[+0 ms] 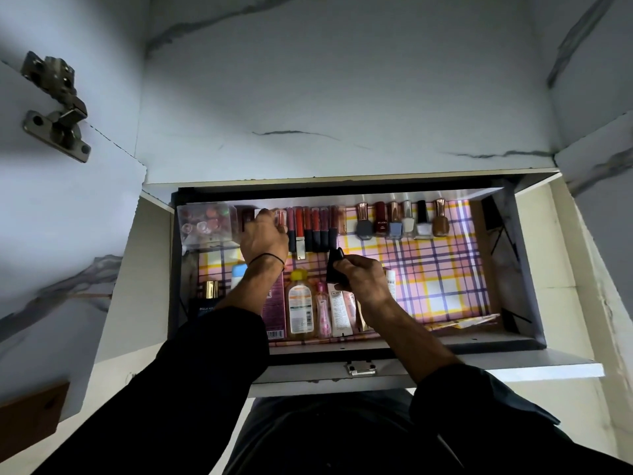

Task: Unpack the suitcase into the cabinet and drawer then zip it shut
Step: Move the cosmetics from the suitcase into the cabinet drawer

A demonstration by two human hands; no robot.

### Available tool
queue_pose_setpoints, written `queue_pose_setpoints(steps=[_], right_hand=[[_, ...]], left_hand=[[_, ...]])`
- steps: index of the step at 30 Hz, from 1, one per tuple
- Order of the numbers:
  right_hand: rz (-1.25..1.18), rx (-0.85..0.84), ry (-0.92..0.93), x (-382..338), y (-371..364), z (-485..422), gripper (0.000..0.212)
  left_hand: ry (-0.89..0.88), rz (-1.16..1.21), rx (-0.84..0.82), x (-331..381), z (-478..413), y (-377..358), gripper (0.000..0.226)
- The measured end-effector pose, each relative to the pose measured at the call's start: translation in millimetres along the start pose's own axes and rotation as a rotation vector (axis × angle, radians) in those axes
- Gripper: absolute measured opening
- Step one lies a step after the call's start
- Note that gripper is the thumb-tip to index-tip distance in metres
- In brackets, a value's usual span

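The drawer [462, 340] is pulled open beneath the marble-patterned cabinet [342, 97], with bottles [301, 303] laid along its front and lipsticks [315, 231] and nail polishes [394, 221] along its back. The left hand [263, 238] is curled at the lipstick row, its hold not discernible. A small black item [335, 264] is pinched in the right hand [361, 274].

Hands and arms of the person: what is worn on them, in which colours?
The left dark cloth sleeve and the right dark cloth sleeve end on the forearms. A thin black thread band circles the left wrist. The left hand and right hand are bare.
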State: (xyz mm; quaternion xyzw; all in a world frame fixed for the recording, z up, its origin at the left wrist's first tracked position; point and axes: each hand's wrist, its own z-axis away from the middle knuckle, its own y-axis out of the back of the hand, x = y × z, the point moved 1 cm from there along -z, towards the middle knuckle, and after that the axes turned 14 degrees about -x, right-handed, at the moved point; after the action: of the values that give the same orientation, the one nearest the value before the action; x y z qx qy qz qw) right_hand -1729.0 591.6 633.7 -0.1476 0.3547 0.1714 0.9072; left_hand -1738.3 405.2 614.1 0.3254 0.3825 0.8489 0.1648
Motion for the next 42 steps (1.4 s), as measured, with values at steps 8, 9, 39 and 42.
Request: queue_pose_setpoints(steps=[8,9,39,42], right_hand=[[0.016,0.048,-0.027,4,7,1,0.023],[0.019,0.05,-0.028,4,8,1,0.023],[0.563,0.048,0.068,-49,-65,-66,0.011],[0.648,0.084,0.065,-56,-75,-79,0.02]], left_hand=[[-0.11,-0.084,0.009,0,-2,-6,0.013],[-0.122,-0.105,0.005,-1,-2,-7,0.013],[-0.187,0.16,-0.078,-44,21,11,0.02],[-0.147,0.132,-0.101,-48,22,11,0.021]])
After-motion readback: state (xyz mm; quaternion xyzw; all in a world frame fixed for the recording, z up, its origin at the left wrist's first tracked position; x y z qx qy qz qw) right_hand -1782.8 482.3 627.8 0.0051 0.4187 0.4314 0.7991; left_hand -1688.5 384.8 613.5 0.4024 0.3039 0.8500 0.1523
